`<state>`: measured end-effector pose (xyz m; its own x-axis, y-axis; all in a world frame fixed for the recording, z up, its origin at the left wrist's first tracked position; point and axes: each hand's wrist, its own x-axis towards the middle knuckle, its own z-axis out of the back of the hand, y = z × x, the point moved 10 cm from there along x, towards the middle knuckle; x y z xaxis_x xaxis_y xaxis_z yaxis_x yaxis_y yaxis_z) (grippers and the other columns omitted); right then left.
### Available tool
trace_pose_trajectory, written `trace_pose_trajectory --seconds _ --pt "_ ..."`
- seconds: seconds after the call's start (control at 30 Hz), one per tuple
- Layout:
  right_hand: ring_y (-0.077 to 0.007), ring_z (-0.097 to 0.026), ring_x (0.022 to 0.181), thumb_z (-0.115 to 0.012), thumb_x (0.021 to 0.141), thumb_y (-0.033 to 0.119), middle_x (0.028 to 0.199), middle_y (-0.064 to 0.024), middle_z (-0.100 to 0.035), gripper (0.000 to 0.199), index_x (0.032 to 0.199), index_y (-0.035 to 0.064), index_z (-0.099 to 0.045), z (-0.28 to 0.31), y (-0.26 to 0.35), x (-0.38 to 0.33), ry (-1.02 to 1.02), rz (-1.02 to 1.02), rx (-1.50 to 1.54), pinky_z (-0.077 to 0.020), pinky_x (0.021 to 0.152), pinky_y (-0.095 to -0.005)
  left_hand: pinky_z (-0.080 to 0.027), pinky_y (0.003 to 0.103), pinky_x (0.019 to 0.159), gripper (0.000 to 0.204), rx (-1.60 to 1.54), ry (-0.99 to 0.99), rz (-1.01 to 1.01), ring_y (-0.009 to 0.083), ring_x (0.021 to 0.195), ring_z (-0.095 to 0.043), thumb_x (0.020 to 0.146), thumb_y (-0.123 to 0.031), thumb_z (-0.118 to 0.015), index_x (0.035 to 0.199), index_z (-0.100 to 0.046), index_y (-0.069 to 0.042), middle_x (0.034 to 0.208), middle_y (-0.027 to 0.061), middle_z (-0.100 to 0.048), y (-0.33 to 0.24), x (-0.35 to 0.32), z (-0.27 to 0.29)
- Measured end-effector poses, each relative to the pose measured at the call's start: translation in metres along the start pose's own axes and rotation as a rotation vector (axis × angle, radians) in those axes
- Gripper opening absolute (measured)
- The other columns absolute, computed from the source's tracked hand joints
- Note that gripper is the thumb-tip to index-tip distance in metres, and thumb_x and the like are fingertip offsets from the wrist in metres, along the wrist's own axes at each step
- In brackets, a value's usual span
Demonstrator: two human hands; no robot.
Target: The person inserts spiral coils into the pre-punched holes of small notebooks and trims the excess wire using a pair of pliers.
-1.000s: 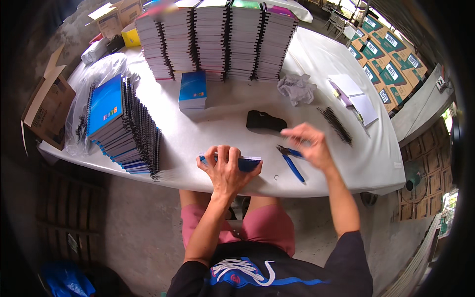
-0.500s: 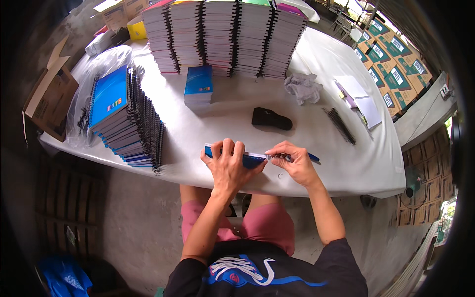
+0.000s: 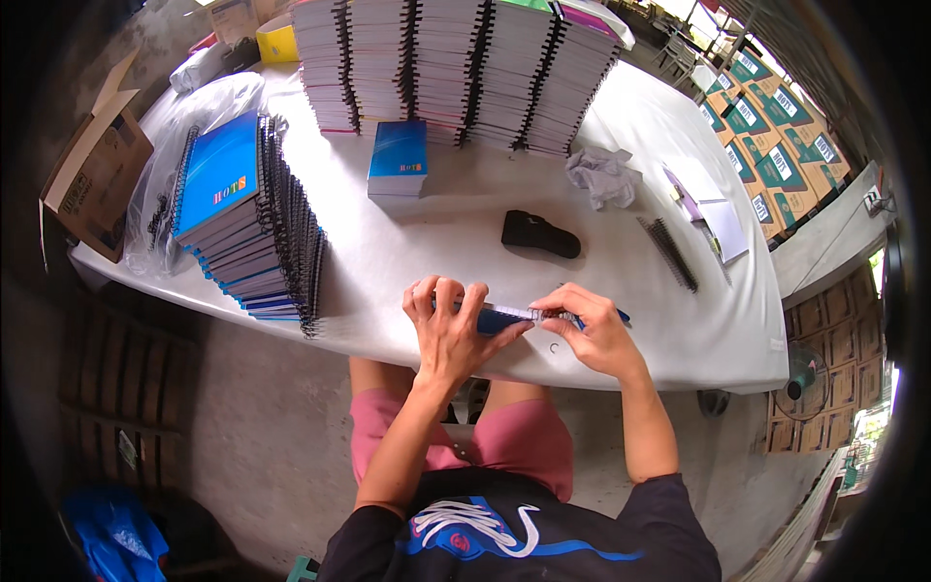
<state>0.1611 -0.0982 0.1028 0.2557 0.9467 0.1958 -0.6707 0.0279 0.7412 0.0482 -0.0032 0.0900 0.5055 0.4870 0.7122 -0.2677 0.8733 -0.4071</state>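
Observation:
A small blue-covered booklet (image 3: 506, 318) stands on its edge near the front of the white table (image 3: 456, 233). My left hand (image 3: 448, 328) grips it from above and behind, fingers spread over its top edge. At the booklet's right end my right hand (image 3: 590, 332) pinches the punched edge, where a thin metal spiral seems to run. A blue pen (image 3: 613, 314) lies just behind the right hand.
A leaning stack of blue spiral notebooks (image 3: 242, 213) stands at the left. Tall piles of bound books (image 3: 446, 68) fill the back, a small blue stack (image 3: 398, 160) in front of them. A black case (image 3: 539, 233), crumpled cloth (image 3: 601, 175), black spiral (image 3: 667, 254) and papers (image 3: 713, 209) lie at the right.
My right hand came back from the pen area at the right and closed on the booklet's right end. The left hand stayed on the booklet.

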Motion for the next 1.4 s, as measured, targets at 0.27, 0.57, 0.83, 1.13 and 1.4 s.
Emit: trace_pose_trajectory --seconds 0.27,0.57,0.83,1.13,1.4 --pt "-0.0297 -0.060 0.094 -0.065 0.083 0.029 0.102 -0.0136 -0.060 0.027 0.098 0.0062 -0.060 0.046 -0.021 0.043 -0.189 0.101 -0.678 -0.0482 0.076 -0.0342 -0.032 0.043 0.084 0.053 -0.060 0.018 -0.043 0.0279 0.095 -0.041 0.058 -0.055 -0.077 0.078 -0.056 -0.011 0.089 0.0077 -0.044 -0.007 0.009 0.005" --pt "-0.0216 -0.063 0.074 -0.064 0.083 0.011 0.084 -0.0116 -0.064 0.015 0.093 -0.0005 -0.061 0.002 0.013 0.003 -0.119 -0.051 -0.015 -0.0485 0.065 -0.0323 -0.032 0.042 0.083 0.045 -0.024 0.112 0.044 0.0270 0.094 -0.041 0.064 -0.050 -0.075 0.077 -0.057 -0.011 0.088 0.0071 -0.042 0.002 0.004 0.001" --pt "-0.0290 -0.062 0.078 -0.055 0.086 0.016 0.089 -0.0152 -0.064 0.024 0.107 0.0053 -0.062 0.029 -0.003 0.039 -0.086 0.025 -0.322 -0.0491 0.074 -0.0354 -0.034 0.045 0.090 0.052 -0.057 0.115 0.033 0.0320 0.103 -0.039 0.059 -0.052 -0.078 0.072 -0.055 -0.007 0.101 0.0116 -0.045 0.001 0.007 0.008" --pt "-0.0328 -0.061 0.095 -0.060 0.071 0.011 0.095 -0.0192 -0.064 0.021 0.090 0.0025 -0.057 0.023 -0.085 0.059 -0.069 -0.348 0.416 -0.0442 0.089 -0.0432 -0.031 0.048 0.098 0.060 -0.106 0.058 -0.019 0.0369 0.118 -0.032 0.053 -0.055 -0.081 0.068 -0.052 -0.005 0.122 0.0155 -0.040 0.006 0.003 0.008" --pt "-0.0406 -0.053 0.114 -0.057 0.068 -0.013 0.109 -0.0275 -0.061 0.016 0.075 0.0011 -0.055 -0.010 -0.040 0.029 0.218 0.097 1.170 -0.0373 0.099 -0.0550 -0.029 0.049 0.100 0.063 -0.161 0.101 -0.002 0.0387 0.122 -0.029 0.051 -0.057 -0.081 0.066 -0.051 -0.004 0.121 0.0148 -0.039 0.007 0.005 0.002"
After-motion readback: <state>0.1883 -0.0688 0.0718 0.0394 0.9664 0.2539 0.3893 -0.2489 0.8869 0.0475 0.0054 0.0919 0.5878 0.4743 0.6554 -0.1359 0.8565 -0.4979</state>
